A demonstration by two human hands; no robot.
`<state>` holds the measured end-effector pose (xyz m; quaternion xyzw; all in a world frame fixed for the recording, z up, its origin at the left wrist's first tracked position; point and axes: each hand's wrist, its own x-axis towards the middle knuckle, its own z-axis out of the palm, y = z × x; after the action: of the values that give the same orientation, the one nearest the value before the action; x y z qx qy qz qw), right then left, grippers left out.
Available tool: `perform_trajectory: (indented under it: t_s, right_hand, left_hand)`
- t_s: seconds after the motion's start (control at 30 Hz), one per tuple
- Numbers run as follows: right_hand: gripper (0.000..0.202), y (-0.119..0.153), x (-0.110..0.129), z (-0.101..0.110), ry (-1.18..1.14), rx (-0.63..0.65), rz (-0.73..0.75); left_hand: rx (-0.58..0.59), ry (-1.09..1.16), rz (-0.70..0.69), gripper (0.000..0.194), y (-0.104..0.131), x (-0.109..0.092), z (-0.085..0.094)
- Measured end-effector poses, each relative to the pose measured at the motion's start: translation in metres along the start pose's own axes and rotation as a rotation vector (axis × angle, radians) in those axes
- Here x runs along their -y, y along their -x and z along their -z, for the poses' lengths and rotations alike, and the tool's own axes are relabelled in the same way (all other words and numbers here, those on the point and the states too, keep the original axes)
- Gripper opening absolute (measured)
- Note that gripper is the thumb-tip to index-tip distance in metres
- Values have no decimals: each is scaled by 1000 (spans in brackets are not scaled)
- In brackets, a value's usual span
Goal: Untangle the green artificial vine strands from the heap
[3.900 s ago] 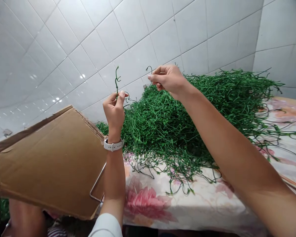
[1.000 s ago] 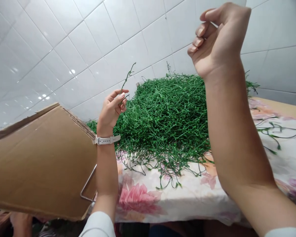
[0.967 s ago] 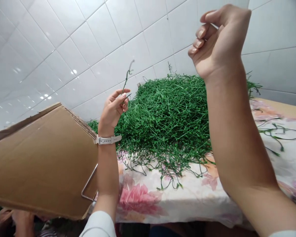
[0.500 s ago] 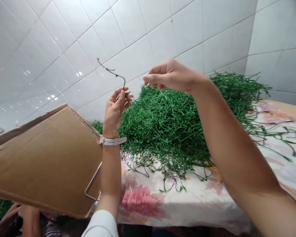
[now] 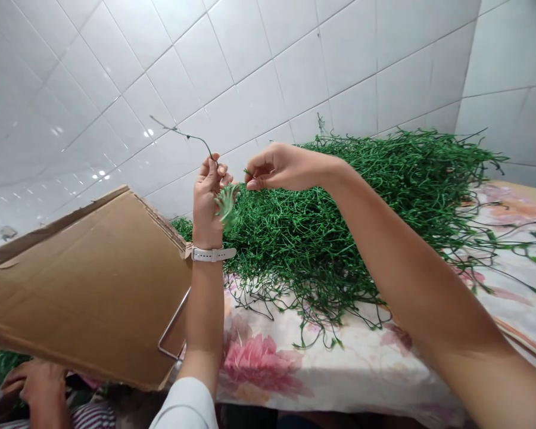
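The left hand [image 5: 206, 201] is raised, its thumb and forefinger pinching a thin green stem [image 5: 191, 137]. From those fingertips the stem curves up and away to the left, with small nubs along it, its far end free in the air. The right hand [image 5: 290, 168] is just beside, to the right of the left fingers and about level with them, palm down. Its thumb and forefinger are pressed together on the narrow end of a pale green tuft [image 5: 226, 205]; a bit of green also pokes out above the thumb. The tuft fans out below the left fingertips, in front of that palm, and is blurred; whether it touches the stem or the palm I cannot tell.

Behind and below the right fingers, a big tangled pile [image 5: 335, 238] of green stems spreads off to the right over a flowered cloth [image 5: 361, 357], some strands straggling loose. Below the left fingers, a white band [image 5: 213, 255] circles the wrist. Farther down and left of them stands a tilted cardboard sheet [image 5: 89, 280], with a bent metal rod [image 5: 164, 338] at its right edge and another person's hand [image 5: 42, 381] under its lower edge.
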<state>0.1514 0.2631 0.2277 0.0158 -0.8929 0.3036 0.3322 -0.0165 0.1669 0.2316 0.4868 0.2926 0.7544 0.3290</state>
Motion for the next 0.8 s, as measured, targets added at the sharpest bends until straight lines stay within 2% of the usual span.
perform_trajectory:
  t_s: [0.13,0.3,0.37,0.43,0.6,0.67,0.8]
  right_hand:
    - [31,-2,-6,0,-51,-122,-22]
    - [32,-2,-15,3,52,-341,-24]
    - [33,-2,-19,4,88,-391,-39]
    - [35,-4,-24,5,96,-422,-60]
    - [42,-10,-32,-1,170,-595,-114]
    - [42,-13,-32,-6,229,-661,-145]
    - [37,-21,-35,-16,328,-725,-165]
  left_hand:
    - [28,150,-6,46,1,-5,3]
    - [6,37,-121,47,0,-10,10]
    - [15,29,-164,46,1,-12,12]
    - [38,26,-122,46,2,-13,11]
    - [127,-33,164,39,11,-11,-3]
    - [162,-44,199,38,13,-9,-10]
    - [175,-103,183,37,20,-7,-21]
